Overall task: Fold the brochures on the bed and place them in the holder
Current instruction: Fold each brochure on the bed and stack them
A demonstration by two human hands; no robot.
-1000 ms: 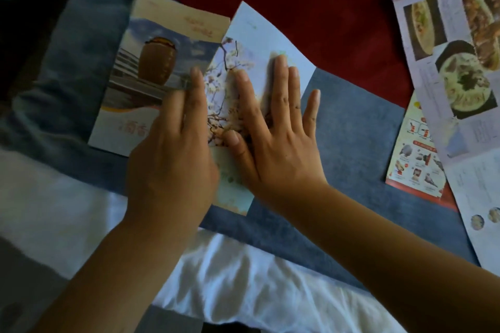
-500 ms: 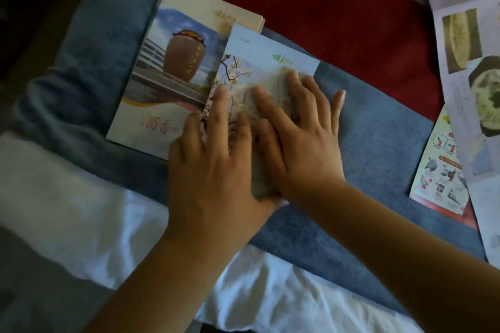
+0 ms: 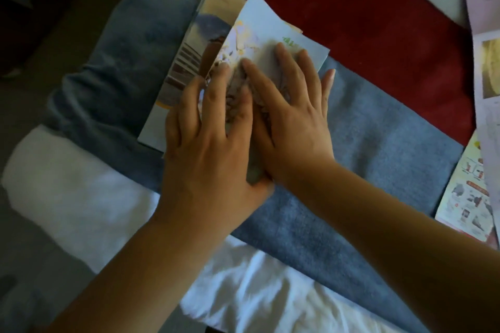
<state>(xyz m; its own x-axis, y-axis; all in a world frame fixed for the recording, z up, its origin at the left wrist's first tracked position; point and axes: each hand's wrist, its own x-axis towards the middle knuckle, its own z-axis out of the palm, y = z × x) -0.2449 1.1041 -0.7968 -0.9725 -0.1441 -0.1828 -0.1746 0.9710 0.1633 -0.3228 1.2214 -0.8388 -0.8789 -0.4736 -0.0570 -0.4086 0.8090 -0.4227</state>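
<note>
Pressing with fingers spread flat, left hand [image 3: 205,149] and right hand [image 3: 292,116] pin the brochure [image 3: 270,21], its blossom panel [image 3: 243,38] now folded farther over the jar panel [image 3: 189,59] beside the left fingers; crease seemingly almost set.

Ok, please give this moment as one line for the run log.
step: pressing fold | left hand: flat on blossom-print brochure | right hand: flat on same brochure | holder: not in view

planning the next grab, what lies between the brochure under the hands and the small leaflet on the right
In the head view, only bare blue blanket lies between the brochure and the small leaflet.
</note>
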